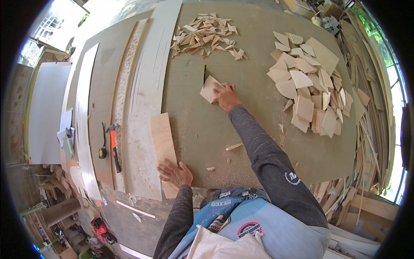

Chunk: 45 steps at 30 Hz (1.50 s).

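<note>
My right hand [227, 96] grips a small pale plywood piece [208, 90] on the tabletop, its fingers over the piece's right side. Close against the piece's upper left lies a thin dark line [205, 74], a saw blade or its slot; I cannot tell which. My left hand [175, 173] lies flat with fingers spread on a long plywood strip [163, 136], which rests across the edge of a white board [148, 82]. A heap of pointed plywood offcuts [207, 36] is at the far middle. Rounded, fan-shaped plywood pieces [302, 80] are piled on the right.
Sawdust and small slivers [234, 146] are scattered over the brown tabletop [202, 138]. On the left lie a claw hammer [114, 149] with an orange and black handle, a tape measure [102, 152] and a long perforated strip [129, 64]. Stacked wood strips [366, 86] line the right side.
</note>
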Each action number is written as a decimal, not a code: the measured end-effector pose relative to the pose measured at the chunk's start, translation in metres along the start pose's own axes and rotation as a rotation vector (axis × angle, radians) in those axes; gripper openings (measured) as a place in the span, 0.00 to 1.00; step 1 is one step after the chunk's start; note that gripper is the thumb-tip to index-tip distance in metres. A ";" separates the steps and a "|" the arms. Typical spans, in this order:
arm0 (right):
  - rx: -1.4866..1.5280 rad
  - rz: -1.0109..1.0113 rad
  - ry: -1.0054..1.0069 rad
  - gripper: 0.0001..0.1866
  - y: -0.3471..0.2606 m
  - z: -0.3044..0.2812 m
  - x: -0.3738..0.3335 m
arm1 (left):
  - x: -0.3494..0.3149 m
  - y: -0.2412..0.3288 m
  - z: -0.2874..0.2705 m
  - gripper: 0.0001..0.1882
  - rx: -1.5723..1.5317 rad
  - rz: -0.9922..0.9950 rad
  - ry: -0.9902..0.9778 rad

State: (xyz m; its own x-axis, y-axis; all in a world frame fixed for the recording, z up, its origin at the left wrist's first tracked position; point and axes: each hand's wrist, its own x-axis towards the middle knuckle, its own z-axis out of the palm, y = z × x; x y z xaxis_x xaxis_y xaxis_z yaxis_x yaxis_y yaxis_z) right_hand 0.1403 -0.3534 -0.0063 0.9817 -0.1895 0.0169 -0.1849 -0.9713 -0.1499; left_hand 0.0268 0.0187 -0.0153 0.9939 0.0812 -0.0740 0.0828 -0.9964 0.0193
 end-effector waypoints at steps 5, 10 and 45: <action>-0.005 0.026 0.018 0.24 -0.003 0.002 0.002 | 0.000 -0.001 0.003 0.45 -0.025 0.003 0.019; 0.012 0.047 0.052 0.24 -0.003 0.006 0.003 | 0.000 0.000 0.002 0.45 -0.034 0.003 0.008; 0.067 0.094 0.051 0.20 0.006 0.004 0.023 | -0.001 0.001 -0.002 0.44 -0.050 -0.019 0.002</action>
State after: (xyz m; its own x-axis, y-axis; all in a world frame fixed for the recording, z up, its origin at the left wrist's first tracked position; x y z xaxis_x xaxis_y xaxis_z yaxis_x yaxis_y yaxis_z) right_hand 0.1615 -0.3631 -0.0111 0.9564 -0.2879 0.0498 -0.2708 -0.9374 -0.2187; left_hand 0.0259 0.0176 -0.0134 0.9923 0.0998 -0.0732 0.1048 -0.9922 0.0678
